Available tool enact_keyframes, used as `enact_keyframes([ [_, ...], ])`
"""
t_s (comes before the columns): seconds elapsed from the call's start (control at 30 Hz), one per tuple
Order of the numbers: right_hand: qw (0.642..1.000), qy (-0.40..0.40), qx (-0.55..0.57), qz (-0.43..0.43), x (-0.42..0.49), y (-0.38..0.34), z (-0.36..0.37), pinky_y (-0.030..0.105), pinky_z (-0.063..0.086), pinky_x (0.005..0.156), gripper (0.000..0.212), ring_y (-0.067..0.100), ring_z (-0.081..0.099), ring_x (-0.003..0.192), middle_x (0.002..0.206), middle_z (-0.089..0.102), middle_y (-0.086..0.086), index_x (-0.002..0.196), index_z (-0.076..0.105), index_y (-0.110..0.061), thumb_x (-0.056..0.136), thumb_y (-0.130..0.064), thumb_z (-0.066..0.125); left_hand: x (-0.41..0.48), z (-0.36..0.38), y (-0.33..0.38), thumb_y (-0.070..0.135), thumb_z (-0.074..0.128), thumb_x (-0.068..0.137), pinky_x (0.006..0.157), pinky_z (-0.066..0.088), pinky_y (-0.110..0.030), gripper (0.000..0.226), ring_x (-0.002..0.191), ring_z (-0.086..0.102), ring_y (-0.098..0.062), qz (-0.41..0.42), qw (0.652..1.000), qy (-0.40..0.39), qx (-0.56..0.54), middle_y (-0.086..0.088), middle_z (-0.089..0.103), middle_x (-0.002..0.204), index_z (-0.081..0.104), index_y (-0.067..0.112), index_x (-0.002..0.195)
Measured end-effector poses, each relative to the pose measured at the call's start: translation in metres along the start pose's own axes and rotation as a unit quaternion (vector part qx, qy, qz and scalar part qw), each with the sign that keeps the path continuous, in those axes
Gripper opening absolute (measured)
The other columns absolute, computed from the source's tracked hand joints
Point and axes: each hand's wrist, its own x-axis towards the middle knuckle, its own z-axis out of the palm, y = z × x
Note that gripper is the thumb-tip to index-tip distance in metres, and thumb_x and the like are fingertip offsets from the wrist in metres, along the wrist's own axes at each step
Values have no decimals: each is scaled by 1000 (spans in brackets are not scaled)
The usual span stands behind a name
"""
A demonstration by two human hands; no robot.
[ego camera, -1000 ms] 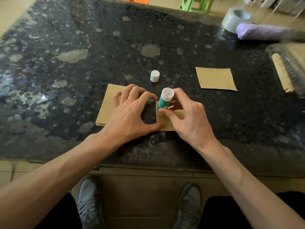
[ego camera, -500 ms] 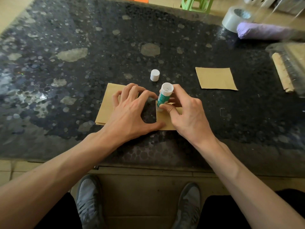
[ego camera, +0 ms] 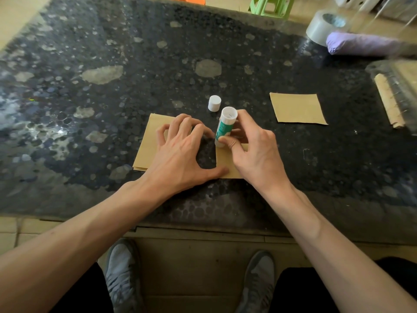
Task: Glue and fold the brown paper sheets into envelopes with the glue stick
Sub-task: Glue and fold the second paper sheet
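Right fingers [ego camera: 247,119] round part-hidden glue stick [ego camera: 224,129]

No text, brand, number or sign can be read. White markings are carried on the green label of the glue stick [ego camera: 223,130], but they are too small and blurred to be made out
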Motion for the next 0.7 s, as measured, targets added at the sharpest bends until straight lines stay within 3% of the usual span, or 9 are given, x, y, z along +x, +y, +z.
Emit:
enact_keyframes([
  [0.43,1000,5,16,14,7,1,3,43,59,89,28,14,73,103,106,75,-4,120,59,-15,96,-12,72,0,1,0,85,55,68,107,21,-38,75,139,33,-17,1,1000,10,-11,9,49,126,54,27,116],
  [0.7,984,52,166,33,5,-2,-7,36,60,95,24,7,72,107,112,71,-11,120,61,-12,99,-4,69,0,0,0,85,58,67,107,16,-36,75,142,30,-17,2,1000,5,-15,10,46,128,54,31,118],
])
